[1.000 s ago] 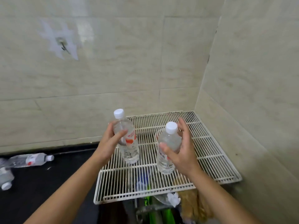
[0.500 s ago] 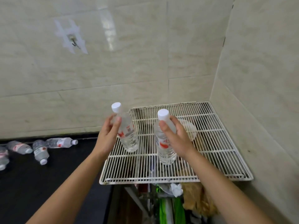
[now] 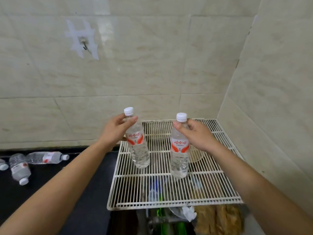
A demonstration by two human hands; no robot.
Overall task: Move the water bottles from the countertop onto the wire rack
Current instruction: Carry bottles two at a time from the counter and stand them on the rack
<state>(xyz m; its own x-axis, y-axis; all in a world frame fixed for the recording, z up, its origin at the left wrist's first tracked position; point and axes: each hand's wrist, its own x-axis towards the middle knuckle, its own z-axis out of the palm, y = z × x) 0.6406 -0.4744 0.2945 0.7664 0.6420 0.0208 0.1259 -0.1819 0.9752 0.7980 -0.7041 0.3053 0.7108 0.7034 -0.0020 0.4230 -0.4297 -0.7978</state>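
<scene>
Two clear water bottles with white caps and red-and-white labels are over the white wire rack [image 3: 211, 189]. My left hand [image 3: 115, 131] grips the left bottle [image 3: 138, 146] round its shoulder; this bottle tilts, its base on the rack near the left edge. My right hand [image 3: 196, 134] grips the neck of the right bottle [image 3: 179, 153], which stands upright with its base on the wires. More bottles lie on the black countertop [image 3: 81, 192] at far left: one along the wall [image 3: 46, 157], one nearer [image 3: 19, 168], and a cap at the frame edge [image 3: 3, 165].
The rack sits in the corner between two tiled walls, over a sink holding bags, green items and a brown sponge-like wad [image 3: 218, 219]. A pale round bowl [image 3: 195, 155] shows beneath the rack behind my right wrist. A hook [image 3: 84, 44] is taped high on the wall.
Both bottles came down and forward; their bases now meet the wires. My hands slid up toward the bottle necks. The view shifted so more of the counter's bottles show.
</scene>
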